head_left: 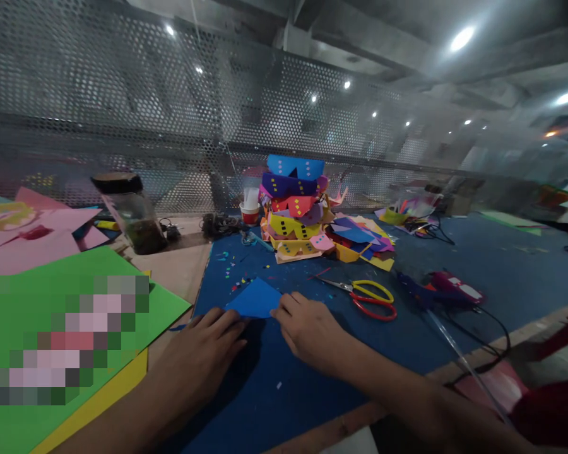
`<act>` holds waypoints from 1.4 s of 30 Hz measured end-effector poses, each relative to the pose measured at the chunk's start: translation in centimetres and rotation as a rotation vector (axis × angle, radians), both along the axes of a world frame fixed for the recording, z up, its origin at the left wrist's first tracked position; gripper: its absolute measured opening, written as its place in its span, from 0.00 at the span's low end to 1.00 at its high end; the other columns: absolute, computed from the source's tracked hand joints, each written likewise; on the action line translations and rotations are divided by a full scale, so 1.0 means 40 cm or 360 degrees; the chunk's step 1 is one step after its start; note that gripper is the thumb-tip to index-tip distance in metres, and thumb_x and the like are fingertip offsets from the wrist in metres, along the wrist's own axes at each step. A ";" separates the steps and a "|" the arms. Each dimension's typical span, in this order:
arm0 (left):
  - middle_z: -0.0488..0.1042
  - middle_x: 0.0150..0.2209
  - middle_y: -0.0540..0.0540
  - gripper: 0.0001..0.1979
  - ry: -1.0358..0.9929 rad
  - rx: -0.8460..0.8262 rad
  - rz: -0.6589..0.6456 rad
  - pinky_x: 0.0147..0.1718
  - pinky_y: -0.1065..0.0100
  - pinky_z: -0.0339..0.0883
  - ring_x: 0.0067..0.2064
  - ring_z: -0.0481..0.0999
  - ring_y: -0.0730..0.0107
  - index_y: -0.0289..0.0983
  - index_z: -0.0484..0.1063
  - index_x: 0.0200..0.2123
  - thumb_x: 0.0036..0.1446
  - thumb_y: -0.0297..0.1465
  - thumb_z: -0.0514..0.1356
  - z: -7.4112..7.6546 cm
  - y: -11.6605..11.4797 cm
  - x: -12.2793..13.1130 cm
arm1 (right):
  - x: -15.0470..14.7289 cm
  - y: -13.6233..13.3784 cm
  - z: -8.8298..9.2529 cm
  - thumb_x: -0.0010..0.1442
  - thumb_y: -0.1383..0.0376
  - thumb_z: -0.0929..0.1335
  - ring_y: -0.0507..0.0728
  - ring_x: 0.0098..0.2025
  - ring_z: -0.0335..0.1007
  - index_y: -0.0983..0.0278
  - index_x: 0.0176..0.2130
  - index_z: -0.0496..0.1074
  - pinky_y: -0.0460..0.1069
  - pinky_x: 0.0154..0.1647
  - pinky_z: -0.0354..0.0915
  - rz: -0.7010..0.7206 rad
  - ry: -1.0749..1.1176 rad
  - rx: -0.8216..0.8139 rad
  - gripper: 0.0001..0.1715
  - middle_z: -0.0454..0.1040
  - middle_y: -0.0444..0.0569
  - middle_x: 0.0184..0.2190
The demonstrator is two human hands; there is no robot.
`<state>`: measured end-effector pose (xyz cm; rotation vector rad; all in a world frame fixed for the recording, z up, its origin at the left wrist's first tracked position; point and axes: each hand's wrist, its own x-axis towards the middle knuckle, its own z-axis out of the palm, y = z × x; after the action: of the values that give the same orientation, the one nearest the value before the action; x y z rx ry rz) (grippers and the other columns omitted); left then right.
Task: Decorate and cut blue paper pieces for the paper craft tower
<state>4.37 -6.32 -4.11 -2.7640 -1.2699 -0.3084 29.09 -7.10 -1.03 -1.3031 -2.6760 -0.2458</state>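
A blue sheet of paper (pixel 256 298), triangular as it shows, is held between my two hands above the dark blue table top. My left hand (pixel 214 337) grips its left corner, fingers bent over the edge. At its right corner, my right hand (pixel 305 325) pinches the paper between thumb and fingers. To the right of that hand lie scissors (pixel 373 299) with one yellow and one red handle, blades pointing left. Behind the paper rises a stack of coloured paper masks (pixel 296 221) dotted with small squares.
Green paper (pixel 118 268) covers the left side, near a jar with a dark lid (pixel 132 221). A glue gun (pixel 426 293) with a cord lies right. Paper scraps (pixel 360 236) and a cup (pixel 250 211) stand at the back, before a perforated metal screen (pixel 170 126).
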 end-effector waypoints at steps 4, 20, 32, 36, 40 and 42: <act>0.78 0.50 0.42 0.17 -0.0006 -0.0003 -0.0014 0.47 0.56 0.64 0.47 0.73 0.56 0.43 0.76 0.57 0.72 0.31 0.53 -0.004 0.007 -0.006 | 0.066 0.018 0.067 0.70 0.72 0.63 0.62 0.51 0.73 0.65 0.51 0.75 0.52 0.44 0.67 -0.0486 0.0012 -0.0081 0.14 0.77 0.54 0.48; 0.78 0.52 0.43 0.17 -0.0028 -0.0034 -0.0009 0.49 0.53 0.63 0.50 0.74 0.55 0.43 0.75 0.59 0.72 0.31 0.53 -0.007 0.004 -0.007 | 0.323 0.022 0.086 0.59 0.76 0.67 0.66 0.50 0.77 0.73 0.50 0.76 0.52 0.46 0.66 -0.1159 -0.0390 -0.0400 0.19 0.75 0.65 0.51; 0.77 0.51 0.42 0.18 -0.0016 -0.0036 -0.0029 0.46 0.54 0.64 0.48 0.72 0.54 0.42 0.73 0.61 0.72 0.30 0.54 0.000 -0.003 -0.008 | 0.124 0.018 0.121 0.66 0.44 0.66 0.55 0.32 0.70 0.63 0.34 0.70 0.50 0.36 0.68 -0.0308 0.1738 -0.0945 0.26 0.73 0.47 0.31; 0.77 0.51 0.41 0.19 -0.0003 -0.0042 -0.0032 0.46 0.54 0.65 0.47 0.72 0.54 0.42 0.73 0.61 0.71 0.29 0.55 0.003 -0.001 -0.005 | -0.010 0.063 0.086 0.66 0.42 0.67 0.54 0.34 0.71 0.64 0.31 0.73 0.48 0.38 0.68 -0.0147 0.1842 -0.0956 0.29 0.74 0.47 0.29; 0.77 0.48 0.42 0.17 0.0012 -0.0054 -0.0039 0.45 0.54 0.65 0.46 0.72 0.54 0.41 0.74 0.59 0.70 0.28 0.57 0.002 0.002 -0.003 | -0.063 0.097 0.020 0.69 0.43 0.65 0.51 0.25 0.68 0.65 0.29 0.74 0.45 0.28 0.64 -0.0078 0.1783 -0.1083 0.32 0.74 0.46 0.25; 0.77 0.47 0.42 0.16 0.0013 -0.0057 -0.0045 0.45 0.54 0.64 0.46 0.72 0.54 0.41 0.76 0.57 0.69 0.29 0.57 0.001 0.001 -0.003 | -0.074 0.101 -0.010 0.70 0.42 0.63 0.49 0.19 0.64 0.65 0.30 0.74 0.44 0.22 0.61 -0.0109 0.1780 -0.1164 0.33 0.75 0.46 0.24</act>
<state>4.25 -6.27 -4.05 -2.8120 -1.2477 -0.2789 26.14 -3.05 -1.45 -1.1230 -1.7275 1.1820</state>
